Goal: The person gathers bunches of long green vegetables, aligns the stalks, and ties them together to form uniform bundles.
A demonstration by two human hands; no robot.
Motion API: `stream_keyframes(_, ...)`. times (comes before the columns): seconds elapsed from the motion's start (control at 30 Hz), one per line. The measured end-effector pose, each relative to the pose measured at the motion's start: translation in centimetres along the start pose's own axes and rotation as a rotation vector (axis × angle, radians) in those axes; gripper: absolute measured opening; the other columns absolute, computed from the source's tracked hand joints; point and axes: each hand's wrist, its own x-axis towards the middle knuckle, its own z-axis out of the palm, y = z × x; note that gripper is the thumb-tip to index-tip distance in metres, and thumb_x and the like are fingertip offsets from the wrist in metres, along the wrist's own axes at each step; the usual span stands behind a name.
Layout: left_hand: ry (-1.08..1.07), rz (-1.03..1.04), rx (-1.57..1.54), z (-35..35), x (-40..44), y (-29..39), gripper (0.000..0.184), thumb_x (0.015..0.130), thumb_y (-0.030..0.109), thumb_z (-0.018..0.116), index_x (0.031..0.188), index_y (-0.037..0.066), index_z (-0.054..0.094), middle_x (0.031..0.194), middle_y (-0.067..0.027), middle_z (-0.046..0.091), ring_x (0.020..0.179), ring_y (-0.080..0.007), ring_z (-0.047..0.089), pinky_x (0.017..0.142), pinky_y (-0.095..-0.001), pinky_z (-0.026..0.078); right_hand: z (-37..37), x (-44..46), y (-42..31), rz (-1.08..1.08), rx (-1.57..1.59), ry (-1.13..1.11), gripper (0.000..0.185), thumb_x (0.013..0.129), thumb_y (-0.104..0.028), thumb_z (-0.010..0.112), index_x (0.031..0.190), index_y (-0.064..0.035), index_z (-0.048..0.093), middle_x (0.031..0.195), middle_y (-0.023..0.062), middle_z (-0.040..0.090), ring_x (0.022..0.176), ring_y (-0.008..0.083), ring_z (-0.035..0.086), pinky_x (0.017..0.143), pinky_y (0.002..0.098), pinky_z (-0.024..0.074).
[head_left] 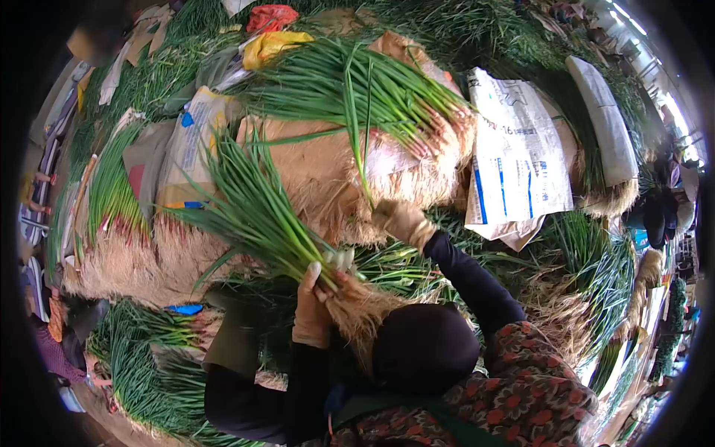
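My left hand (311,309), in a tan glove with bare fingertips, is closed around a bunch of green onions (272,216). Their green leaves fan up and to the left, and the pale, stringy roots hang to the right of the hand. Further up and to the right, my right hand (404,223) is gloved too and pinches the lower end of a long green onion stalk (352,127). That stalk stands nearly upright, with its leaves in front of a pile of green onions (372,86) whose reddish bases and roots point right.
A white printed sack (518,153) lies right of the pile, and another printed sack (195,145) lies to its left. More onions (115,186) stand in rows at the left. Yellow (275,46) and red bags (271,16) sit at the back. A dark rounded cloth shape (424,349) fills the near middle.
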Motion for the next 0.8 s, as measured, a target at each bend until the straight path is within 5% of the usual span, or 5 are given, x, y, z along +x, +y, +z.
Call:
stream_keyframes(0.17,0.025,-0.106,-0.063,0.9,0.3,-0.2,0.034,0.092,0.029,0.050,0.107,-0.002,0.053,0.084,-0.0123,0.063,0.074,-0.0140,0.058,0.077,-0.0289,0.046,0.6,-2.1,-8.0,-0.009,0.310,-0.344,0.032,0.087,-0.021,0.052,0.115,-0.0057,0.057,0.086,0.0149,0.066,0.078,0.0303,0.065,0.070,0.0373,0.0509)
stream_keyframes(0.37,-0.038,-0.051,0.020,-0.9,0.9,-1.7,0.034,0.092,0.025,0.048,0.111,-0.003,0.050,0.091,-0.0158,0.062,0.082,-0.0204,0.059,0.084,-0.0320,0.046,0.1,2.5,-10.7,0.549,1.056,-0.411,0.030,0.092,-0.024,0.054,0.110,-0.0003,0.057,0.076,0.0051,0.063,0.066,0.0057,0.057,0.056,0.0197,0.0464)
stream_keyframes(0.63,-0.253,0.043,-0.268,0.8,-0.6,-1.1,0.037,0.089,0.030,0.050,0.108,-0.001,0.048,0.100,-0.0137,0.058,0.096,-0.0244,0.055,0.092,-0.0413,0.043,5.3,0.8,-3.8,0.342,-0.041,-0.228,0.024,0.085,-0.025,0.056,0.093,-0.0044,0.064,0.075,0.0098,0.066,0.069,0.0211,0.063,0.059,0.0369,0.0498)
stream_keyframes(0.73,-0.039,0.112,-0.303,3.4,-1.8,0.6,0.037,0.089,0.028,0.050,0.111,-0.002,0.048,0.102,-0.0134,0.058,0.089,-0.0222,0.057,0.081,-0.0380,0.050,-3.4,0.8,-2.4,0.509,0.502,-0.458,0.027,0.085,-0.008,0.053,0.110,-0.0062,0.061,0.097,0.0103,0.067,0.079,0.0171,0.065,0.069,0.0292,0.0534)
stream_keyframes(0.8,-0.009,0.049,-0.348,3.9,-2.2,1.3,0.039,0.089,0.029,0.050,0.114,-0.002,0.048,0.100,-0.0129,0.058,0.086,-0.0215,0.058,0.080,-0.0369,0.050,-3.2,2.8,7.4,0.079,-0.042,0.262,0.026,0.088,-0.014,0.052,0.111,-0.0081,0.061,0.093,0.0122,0.067,0.076,0.0198,0.064,0.069,0.0322,0.0518)
